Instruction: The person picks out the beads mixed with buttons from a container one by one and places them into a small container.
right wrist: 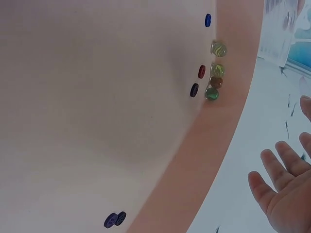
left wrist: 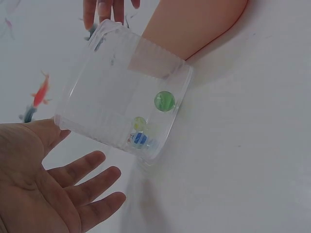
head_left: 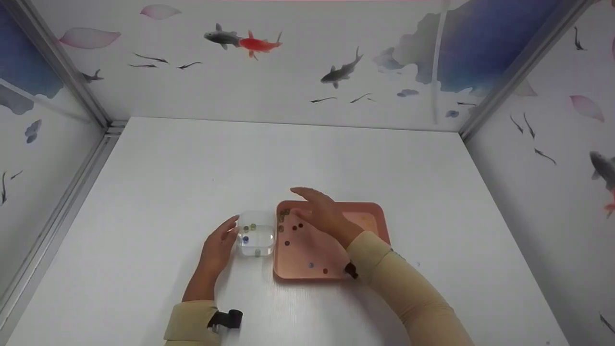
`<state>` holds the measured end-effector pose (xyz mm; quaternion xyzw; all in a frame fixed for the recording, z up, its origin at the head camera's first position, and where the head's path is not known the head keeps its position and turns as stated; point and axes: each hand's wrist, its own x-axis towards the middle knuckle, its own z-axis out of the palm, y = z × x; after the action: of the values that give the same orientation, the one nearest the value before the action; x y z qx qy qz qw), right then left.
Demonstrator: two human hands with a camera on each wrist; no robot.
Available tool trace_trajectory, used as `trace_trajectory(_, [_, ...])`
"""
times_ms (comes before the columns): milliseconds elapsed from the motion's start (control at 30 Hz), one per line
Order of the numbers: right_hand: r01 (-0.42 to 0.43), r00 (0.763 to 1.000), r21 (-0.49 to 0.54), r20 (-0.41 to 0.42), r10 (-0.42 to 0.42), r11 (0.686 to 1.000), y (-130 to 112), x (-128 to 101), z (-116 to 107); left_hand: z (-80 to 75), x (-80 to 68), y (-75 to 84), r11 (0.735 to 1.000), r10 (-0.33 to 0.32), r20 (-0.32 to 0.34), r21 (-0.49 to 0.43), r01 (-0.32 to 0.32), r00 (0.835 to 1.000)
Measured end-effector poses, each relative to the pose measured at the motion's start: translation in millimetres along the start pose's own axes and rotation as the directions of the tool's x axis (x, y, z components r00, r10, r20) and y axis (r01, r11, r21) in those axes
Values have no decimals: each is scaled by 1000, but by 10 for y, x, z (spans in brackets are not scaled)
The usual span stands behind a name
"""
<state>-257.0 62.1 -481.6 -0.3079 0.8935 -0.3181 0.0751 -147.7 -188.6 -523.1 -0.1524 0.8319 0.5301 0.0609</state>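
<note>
My left hand [head_left: 218,247] is beside a clear plastic container [head_left: 262,236]; in the left wrist view its thumb touches the rim while the other fingers are loosely extended. Inside the container lie a green marble [left wrist: 164,101], a yellowish marble [left wrist: 139,123] and a blue one [left wrist: 140,139]. Above the left part of a pink-orange tray [head_left: 307,252], my right hand [head_left: 324,211] hovers with spread fingers and nothing visible in them. Several glass marbles [right wrist: 218,49] sit along the tray's side. Small buttons lie there too, among them a red button [right wrist: 201,72] and a blue button [right wrist: 208,20].
The container stands against or very near the tray's left side. All of it rests on a white table [head_left: 192,158], enclosed by panels [head_left: 298,91] printed with fish and petals. Two purple or dark buttons [right wrist: 111,220] lie together farther along the tray.
</note>
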Motion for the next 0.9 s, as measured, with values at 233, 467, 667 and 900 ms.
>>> trace_trajectory(233, [-13, 1000, 31, 24, 12, 999, 51, 33, 17, 10, 16, 10, 999, -33, 0, 24, 33, 999])
trace_trajectory(467, [-72, 996, 48, 53, 69, 996, 85, 63, 36, 12, 12, 2, 999, -33, -4, 19, 33, 999])
trace_trajectory(667, [-94, 995, 107, 50, 90, 990, 116, 86, 47, 4, 6, -1, 1000, -4, -6, -8, 4, 1000])
trace_trajectory(900, [-156, 985, 119, 98, 145, 981, 137, 126, 86, 4, -4, 7, 1000, 1, -9, 9, -1, 1000])
